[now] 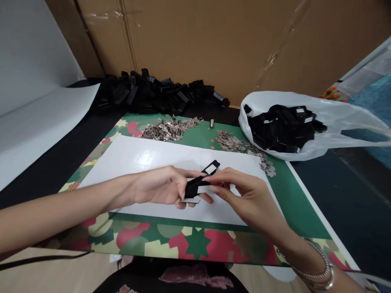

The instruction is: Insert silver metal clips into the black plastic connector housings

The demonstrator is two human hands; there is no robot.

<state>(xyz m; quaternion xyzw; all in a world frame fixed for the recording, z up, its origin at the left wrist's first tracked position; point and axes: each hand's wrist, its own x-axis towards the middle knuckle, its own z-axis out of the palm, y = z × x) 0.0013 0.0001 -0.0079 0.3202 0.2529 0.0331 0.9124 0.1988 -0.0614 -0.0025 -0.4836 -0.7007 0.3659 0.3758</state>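
Observation:
Over a white sheet [128, 162], my left hand [163, 185] is closed on a black plastic piece [193, 188], thumb on the near side and fingers behind it. The piece is tilted, and its narrow far end with a white patch [210, 169] points away to the right. My right hand [244, 191] pinches the piece's right side with thumb and fingertips, at a pale strip [205, 189]. Whether that strip is a label or part of the piece, I cannot tell. Another pale edge shows under my left thumb.
Behind the sheet lie two heaps of small shiny metal pieces [171, 129] [229, 141] and a small metal cone [211, 123]. Black plastic parts [152, 91] are piled at the back against cardboard [195, 44]. A white plastic bag [324, 138] at right holds more black parts.

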